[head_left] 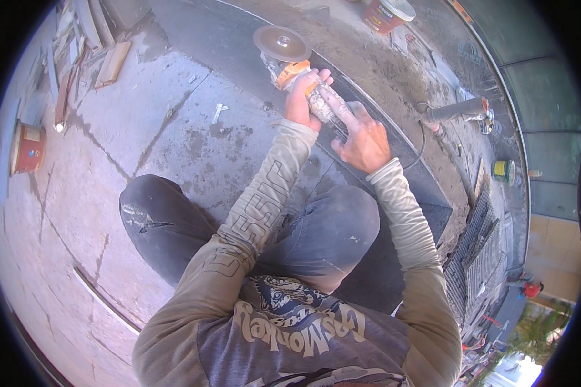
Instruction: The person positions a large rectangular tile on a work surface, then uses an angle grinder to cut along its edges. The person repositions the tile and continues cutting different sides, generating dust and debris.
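An orange and grey angle grinder (292,72), coated in pale dust, is held out in front of my knees. Its round cutting disc (282,43) faces up at the far end. My left hand (303,103) wraps around the grinder's body near its head, thumb and fingers closed on it. Over the rear of the body lies my right hand (364,138), with the index finger stretched along the casing and the other fingers partly bent against it. A dark stone slab (239,55) runs beneath and beyond the tool.
Wood offcuts (113,64) lie at the far left, above a red bucket (29,148). Another red bucket (387,14) stands at the far edge. A grey pipe (457,110) sticks out on the right, near a green and yellow can (502,171). Ribbed panels (474,255) are stacked at right.
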The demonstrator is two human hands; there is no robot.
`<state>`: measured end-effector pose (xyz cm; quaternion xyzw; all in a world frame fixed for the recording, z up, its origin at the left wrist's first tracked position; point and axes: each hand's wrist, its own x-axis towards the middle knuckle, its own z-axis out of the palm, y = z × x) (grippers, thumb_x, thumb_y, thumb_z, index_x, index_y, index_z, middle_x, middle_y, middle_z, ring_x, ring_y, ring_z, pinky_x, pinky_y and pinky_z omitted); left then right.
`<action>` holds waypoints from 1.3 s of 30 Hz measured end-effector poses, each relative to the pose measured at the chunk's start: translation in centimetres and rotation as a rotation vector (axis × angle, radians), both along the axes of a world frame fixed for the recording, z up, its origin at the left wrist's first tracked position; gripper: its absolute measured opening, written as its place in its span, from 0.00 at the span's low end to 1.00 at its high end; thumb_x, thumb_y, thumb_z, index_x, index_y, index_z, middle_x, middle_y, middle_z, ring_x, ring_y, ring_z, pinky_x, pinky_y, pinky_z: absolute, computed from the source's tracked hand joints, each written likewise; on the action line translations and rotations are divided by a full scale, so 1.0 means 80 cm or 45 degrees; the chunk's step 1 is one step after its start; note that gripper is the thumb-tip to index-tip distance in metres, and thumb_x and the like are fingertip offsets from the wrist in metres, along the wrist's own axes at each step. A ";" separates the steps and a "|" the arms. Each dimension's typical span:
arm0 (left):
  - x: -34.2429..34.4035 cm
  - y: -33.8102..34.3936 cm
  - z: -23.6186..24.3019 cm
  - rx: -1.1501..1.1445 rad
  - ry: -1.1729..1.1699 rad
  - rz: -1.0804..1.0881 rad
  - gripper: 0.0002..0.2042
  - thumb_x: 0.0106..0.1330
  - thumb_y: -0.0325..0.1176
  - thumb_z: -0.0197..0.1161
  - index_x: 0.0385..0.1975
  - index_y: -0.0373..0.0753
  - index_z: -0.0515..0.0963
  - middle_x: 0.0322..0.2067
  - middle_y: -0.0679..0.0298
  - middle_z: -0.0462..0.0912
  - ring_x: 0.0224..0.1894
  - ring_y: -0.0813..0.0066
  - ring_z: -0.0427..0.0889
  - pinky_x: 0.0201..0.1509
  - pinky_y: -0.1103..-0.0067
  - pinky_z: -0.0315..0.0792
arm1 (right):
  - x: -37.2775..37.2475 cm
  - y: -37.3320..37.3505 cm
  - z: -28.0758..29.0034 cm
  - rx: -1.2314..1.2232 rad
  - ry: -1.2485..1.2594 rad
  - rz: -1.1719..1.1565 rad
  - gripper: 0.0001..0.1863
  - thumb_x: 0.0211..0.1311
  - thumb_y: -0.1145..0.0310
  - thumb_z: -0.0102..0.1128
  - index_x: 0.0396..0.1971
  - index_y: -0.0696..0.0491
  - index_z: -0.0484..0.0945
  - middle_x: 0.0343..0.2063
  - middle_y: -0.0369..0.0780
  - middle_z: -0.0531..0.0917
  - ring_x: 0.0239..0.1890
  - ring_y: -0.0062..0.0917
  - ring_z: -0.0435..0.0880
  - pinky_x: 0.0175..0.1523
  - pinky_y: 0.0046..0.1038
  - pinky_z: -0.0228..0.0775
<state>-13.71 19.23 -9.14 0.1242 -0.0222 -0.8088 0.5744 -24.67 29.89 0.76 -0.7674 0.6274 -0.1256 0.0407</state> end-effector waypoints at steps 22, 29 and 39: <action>-0.024 0.029 0.000 0.018 0.009 -0.008 0.16 0.69 0.33 0.62 0.52 0.34 0.72 0.48 0.53 0.83 0.50 0.59 0.84 0.58 0.65 0.79 | -0.021 0.028 -0.001 0.031 0.048 -0.032 0.47 0.45 0.68 0.70 0.71 0.30 0.68 0.56 0.50 0.77 0.41 0.47 0.87 0.45 0.44 0.83; -0.030 0.040 0.000 0.008 0.036 -0.037 0.17 0.69 0.32 0.62 0.54 0.33 0.71 0.48 0.53 0.82 0.51 0.60 0.83 0.60 0.66 0.78 | -0.024 0.039 0.004 0.023 0.036 -0.035 0.47 0.44 0.68 0.71 0.71 0.31 0.68 0.56 0.50 0.77 0.42 0.47 0.86 0.45 0.44 0.83; -0.041 0.053 -0.001 0.012 0.048 -0.069 0.19 0.67 0.32 0.66 0.54 0.34 0.72 0.47 0.55 0.85 0.51 0.63 0.84 0.56 0.68 0.79 | -0.038 0.054 0.001 0.006 0.037 -0.034 0.48 0.44 0.68 0.70 0.71 0.31 0.67 0.56 0.49 0.77 0.41 0.46 0.86 0.44 0.43 0.82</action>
